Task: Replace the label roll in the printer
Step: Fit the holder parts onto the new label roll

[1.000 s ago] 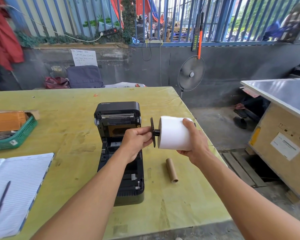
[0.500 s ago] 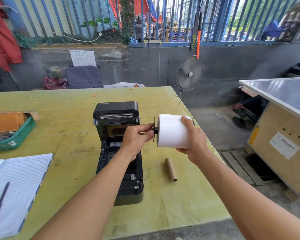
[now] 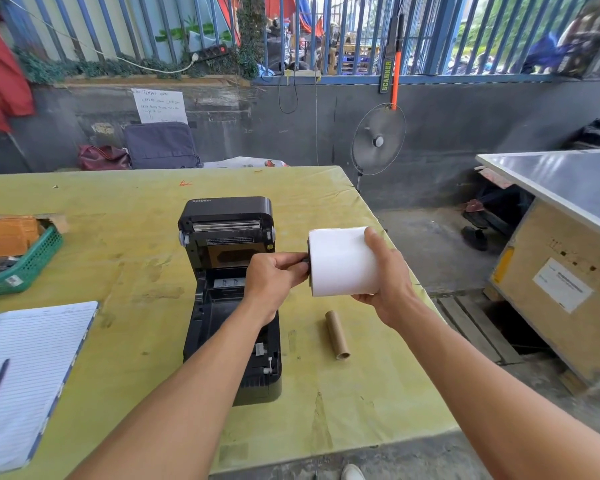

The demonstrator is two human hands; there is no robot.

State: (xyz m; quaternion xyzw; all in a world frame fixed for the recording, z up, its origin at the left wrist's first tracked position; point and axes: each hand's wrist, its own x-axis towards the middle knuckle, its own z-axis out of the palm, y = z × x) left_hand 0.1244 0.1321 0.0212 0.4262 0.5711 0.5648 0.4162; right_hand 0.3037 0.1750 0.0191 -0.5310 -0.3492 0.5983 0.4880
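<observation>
A black label printer stands open on the yellow-green table, its lid raised and the roll bay bare. I hold a white label roll in the air to the printer's right, wrapped by my right hand. My left hand grips the black spindle end at the roll's left face; the spindle's flange sits flush against the roll. An empty brown cardboard core lies on the table below the roll.
A green basket holding an orange packet sits at the left edge. An open lined notebook with a pen lies front left. The table's right edge is close under the roll; a wooden crate and a fan stand beyond.
The black spindle has gone further into the roll: the flange, earlier a gap away from the roll's left face, now lies against it. My left hand moved right with it.
</observation>
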